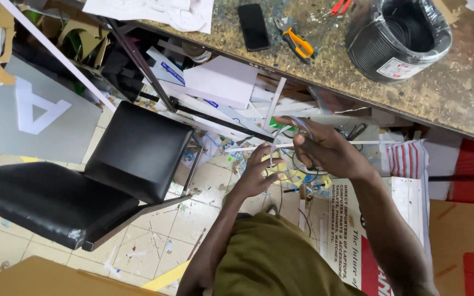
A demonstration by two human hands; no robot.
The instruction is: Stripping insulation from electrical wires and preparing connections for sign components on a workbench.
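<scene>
Below the worktop's front edge, over the littered floor, the right hand [325, 151] pinches a thin pale wire [274, 143] whose length drops toward the left hand [259, 172], fingers loosely curled around its lower end.

One chair [83, 181] — one phone [253, 26].

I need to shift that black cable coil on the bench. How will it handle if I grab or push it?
The cable coil is thick with many turns, so probably heavy. Its shiny wrap may be slippery and likely keeps the turns together. It lies flat on the bench, so it should slide rather than roll.
</scene>
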